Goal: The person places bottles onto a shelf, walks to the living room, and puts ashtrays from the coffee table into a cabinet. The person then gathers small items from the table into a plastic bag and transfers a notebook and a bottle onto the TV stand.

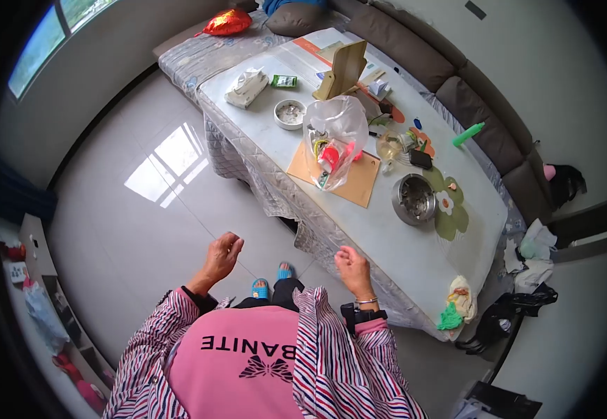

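My left hand [224, 257] is over the tiled floor, its fingers curled closed; whether anything is in them is too small to tell. My right hand [353, 271] is beside the near edge of the long table [345, 230], fingers bent inward, and what they hold, if anything, cannot be made out. Farther up the table, a clear plastic bag [338, 126] with red items inside lies on an orange-brown board [359, 183]. To its right sits a dark metal ashtray [415, 199] with butts in it.
On the table are a tissue pack [246, 88], a white ashtray [289, 114], a wooden stand [344, 70], a green bottle [468, 134] and a cloth with green plastic [461, 300]. A brown sofa [457, 91] runs behind it. Black bags [502, 318] lie at the right.
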Demonstrator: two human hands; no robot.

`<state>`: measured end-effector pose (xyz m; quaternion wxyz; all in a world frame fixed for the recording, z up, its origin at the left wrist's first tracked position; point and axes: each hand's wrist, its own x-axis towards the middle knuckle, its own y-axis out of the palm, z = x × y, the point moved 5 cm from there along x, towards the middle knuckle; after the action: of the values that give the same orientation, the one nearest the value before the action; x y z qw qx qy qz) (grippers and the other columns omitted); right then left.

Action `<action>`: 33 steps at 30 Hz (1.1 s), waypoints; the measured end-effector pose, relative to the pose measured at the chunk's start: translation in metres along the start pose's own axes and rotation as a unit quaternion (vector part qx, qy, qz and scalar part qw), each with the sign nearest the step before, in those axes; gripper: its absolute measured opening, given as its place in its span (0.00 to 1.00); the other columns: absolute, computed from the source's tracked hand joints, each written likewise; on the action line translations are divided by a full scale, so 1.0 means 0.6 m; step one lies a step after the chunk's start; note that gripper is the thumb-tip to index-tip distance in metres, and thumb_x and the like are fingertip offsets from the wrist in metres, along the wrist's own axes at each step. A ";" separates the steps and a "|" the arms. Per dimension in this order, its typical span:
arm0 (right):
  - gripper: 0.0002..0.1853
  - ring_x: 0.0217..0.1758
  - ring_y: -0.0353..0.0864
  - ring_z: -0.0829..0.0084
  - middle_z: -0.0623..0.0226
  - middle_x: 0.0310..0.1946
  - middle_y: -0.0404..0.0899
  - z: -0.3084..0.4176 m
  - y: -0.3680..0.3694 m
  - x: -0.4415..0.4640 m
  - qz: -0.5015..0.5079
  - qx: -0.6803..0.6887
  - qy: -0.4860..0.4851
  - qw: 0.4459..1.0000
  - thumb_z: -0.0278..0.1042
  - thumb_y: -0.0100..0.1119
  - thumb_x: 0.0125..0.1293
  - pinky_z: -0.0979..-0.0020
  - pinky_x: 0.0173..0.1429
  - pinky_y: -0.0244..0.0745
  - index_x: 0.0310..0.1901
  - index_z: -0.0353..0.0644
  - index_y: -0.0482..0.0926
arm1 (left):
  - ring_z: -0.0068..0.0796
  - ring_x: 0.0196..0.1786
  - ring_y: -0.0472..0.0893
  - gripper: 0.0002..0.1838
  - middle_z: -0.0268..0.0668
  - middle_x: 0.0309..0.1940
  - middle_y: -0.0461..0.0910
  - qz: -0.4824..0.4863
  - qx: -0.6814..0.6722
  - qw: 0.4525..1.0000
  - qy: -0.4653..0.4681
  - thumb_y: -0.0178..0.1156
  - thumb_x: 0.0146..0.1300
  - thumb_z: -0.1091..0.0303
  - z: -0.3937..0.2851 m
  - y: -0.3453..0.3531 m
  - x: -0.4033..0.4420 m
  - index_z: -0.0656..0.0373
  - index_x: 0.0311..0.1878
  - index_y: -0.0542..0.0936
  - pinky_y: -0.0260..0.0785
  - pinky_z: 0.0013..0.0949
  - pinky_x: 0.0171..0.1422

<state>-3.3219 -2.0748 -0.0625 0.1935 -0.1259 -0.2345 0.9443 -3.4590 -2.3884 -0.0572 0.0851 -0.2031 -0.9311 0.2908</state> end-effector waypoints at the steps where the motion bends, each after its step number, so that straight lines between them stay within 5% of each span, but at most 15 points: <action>1: 0.20 0.36 0.83 0.66 0.55 0.36 0.82 0.002 0.004 0.027 -0.008 0.008 0.009 1.000 0.36 0.60 0.59 0.68 0.43 0.77 0.49 0.32 0.73 | 0.30 0.24 0.74 0.09 0.39 0.25 0.77 -0.011 -0.026 0.999 0.017 0.54 0.64 0.68 -0.002 -0.001 0.031 0.65 0.34 0.78 0.66 0.32 0.30; 5: 0.27 0.34 0.83 0.64 0.53 0.37 0.81 0.016 -0.005 0.138 -0.088 0.001 0.018 0.996 0.44 0.63 0.56 0.67 0.41 0.77 0.50 0.31 0.71 | 0.30 0.28 0.76 0.09 0.39 0.28 0.78 0.022 -0.063 0.998 -0.020 0.53 0.64 0.68 -0.007 0.008 0.138 0.65 0.35 0.78 0.68 0.32 0.33; 8: 0.32 0.34 0.82 0.60 0.53 0.36 0.80 0.042 0.000 0.217 -0.109 -0.060 0.023 0.992 0.53 0.65 0.52 0.64 0.39 0.76 0.48 0.31 0.71 | 0.30 0.39 0.78 0.12 0.41 0.38 0.77 -0.012 -0.013 0.997 0.078 0.57 0.62 0.67 -0.050 -0.001 0.212 0.63 0.45 0.76 0.70 0.32 0.41; 10: 0.34 0.34 0.81 0.58 0.54 0.34 0.80 0.048 0.013 0.259 -0.109 -0.091 0.038 0.989 0.57 0.65 0.50 0.62 0.39 0.75 0.46 0.31 0.71 | 0.35 0.53 0.73 0.30 0.44 0.53 0.71 0.002 -0.037 0.998 0.044 0.63 0.57 0.64 -0.065 0.005 0.257 0.60 0.62 0.65 0.69 0.35 0.51; 12: 0.34 0.33 0.80 0.54 0.54 0.31 0.79 0.048 0.031 0.287 -0.071 -0.142 0.054 0.986 0.59 0.64 0.49 0.59 0.39 0.74 0.44 0.33 0.71 | 0.41 0.59 0.68 0.39 0.48 0.58 0.65 0.025 -0.031 0.997 0.063 0.66 0.53 0.62 -0.092 0.008 0.303 0.60 0.65 0.58 0.63 0.39 0.58; 13: 0.27 0.32 0.79 0.52 0.52 0.27 0.79 0.049 0.036 0.296 -0.071 -0.141 0.072 0.985 0.54 0.62 0.52 0.57 0.38 0.73 0.38 0.35 0.72 | 0.47 0.65 0.62 0.49 0.51 0.63 0.60 0.039 -0.032 0.995 0.083 0.69 0.49 0.59 -0.108 0.011 0.327 0.59 0.69 0.50 0.58 0.43 0.65; 17: 0.15 0.29 0.76 0.46 0.46 0.23 0.75 0.007 0.053 0.306 -0.088 -0.109 0.037 0.989 0.40 0.54 0.59 0.55 0.33 0.70 0.25 0.34 0.71 | 0.52 0.71 0.51 0.56 0.53 0.69 0.48 0.048 -0.004 0.979 0.198 0.72 0.43 0.61 -0.183 0.018 0.417 0.61 0.70 0.45 0.46 0.47 0.71; 20: 0.13 0.26 0.75 0.46 0.46 0.21 0.73 0.050 0.024 0.284 -0.086 -0.074 -0.006 0.994 0.36 0.54 0.60 0.54 0.29 0.68 0.26 0.34 0.71 | 0.53 0.71 0.50 0.58 0.53 0.69 0.48 0.065 0.011 0.956 0.285 0.72 0.40 0.65 -0.262 0.028 0.473 0.60 0.71 0.44 0.47 0.48 0.71; 22: 0.10 0.24 0.73 0.45 0.46 0.20 0.72 0.077 0.010 0.273 -0.100 -0.043 0.007 0.994 0.32 0.54 0.60 0.56 0.26 0.66 0.26 0.35 0.70 | 0.54 0.69 0.54 0.54 0.53 0.68 0.51 0.068 -0.022 0.950 0.305 0.70 0.38 0.68 -0.285 0.038 0.508 0.60 0.70 0.50 0.50 0.50 0.69; 24: 0.06 0.19 0.73 0.53 0.47 0.19 0.70 0.132 -0.013 0.260 -0.094 -0.027 0.006 0.995 0.28 0.53 0.60 0.62 0.23 0.65 0.29 0.35 0.73 | 0.50 0.64 0.64 0.37 0.53 0.61 0.64 0.063 -0.053 0.930 0.358 0.67 0.46 0.73 -0.302 0.040 0.538 0.64 0.62 0.64 0.58 0.44 0.65; 25: 0.06 0.19 0.73 0.53 0.47 0.19 0.70 0.152 -0.024 0.251 -0.106 -0.029 0.016 0.994 0.28 0.53 0.60 0.62 0.23 0.65 0.29 0.35 0.73 | 0.46 0.52 0.75 0.21 0.48 0.46 0.76 0.058 -0.061 0.935 0.344 0.63 0.49 0.78 -0.308 0.033 0.553 0.66 0.49 0.74 0.66 0.39 0.56; 26: 0.06 0.17 0.71 0.67 0.56 0.17 0.72 0.170 -0.039 0.243 -0.136 -0.016 0.019 0.990 0.29 0.52 0.61 0.68 0.22 0.64 0.33 0.34 0.76 | 0.37 0.42 0.78 0.11 0.44 0.36 0.79 0.067 -0.112 0.932 0.337 0.57 0.55 0.80 -0.308 0.030 0.572 0.68 0.43 0.76 0.69 0.33 0.49; 27: 0.09 0.16 0.69 0.80 0.65 0.16 0.73 0.187 -0.054 0.236 -0.164 -0.005 0.020 0.986 0.29 0.52 0.62 0.74 0.22 0.64 0.37 0.33 0.79 | 0.34 0.38 0.77 0.08 0.43 0.33 0.78 0.073 -0.141 0.938 0.308 0.56 0.56 0.80 -0.305 0.023 0.594 0.67 0.40 0.76 0.69 0.31 0.45; 31: 0.09 0.17 0.69 0.83 0.70 0.16 0.73 0.217 -0.103 0.204 -0.271 0.102 0.097 0.952 0.24 0.51 0.60 0.77 0.23 0.67 0.39 0.34 0.79 | 0.19 0.33 0.73 0.04 0.32 0.25 0.76 0.086 -0.298 0.925 0.218 0.53 0.64 0.76 -0.294 -0.004 0.663 0.66 0.37 0.75 0.65 0.23 0.38; 33: 0.09 0.19 0.71 0.85 0.75 0.19 0.75 0.215 -0.133 0.196 -0.338 0.183 0.096 0.918 0.25 0.51 0.61 0.80 0.25 0.68 0.39 0.34 0.80 | 0.19 0.34 0.73 0.04 0.32 0.30 0.75 0.120 -0.298 0.921 0.219 0.52 0.62 0.78 -0.316 -0.022 0.677 0.66 0.39 0.74 0.67 0.23 0.42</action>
<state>-3.4446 -2.0105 0.0704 0.5426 -0.0919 -0.0661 0.8324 -3.7777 -2.1282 0.1216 0.1870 -0.3878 -0.9015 -0.0442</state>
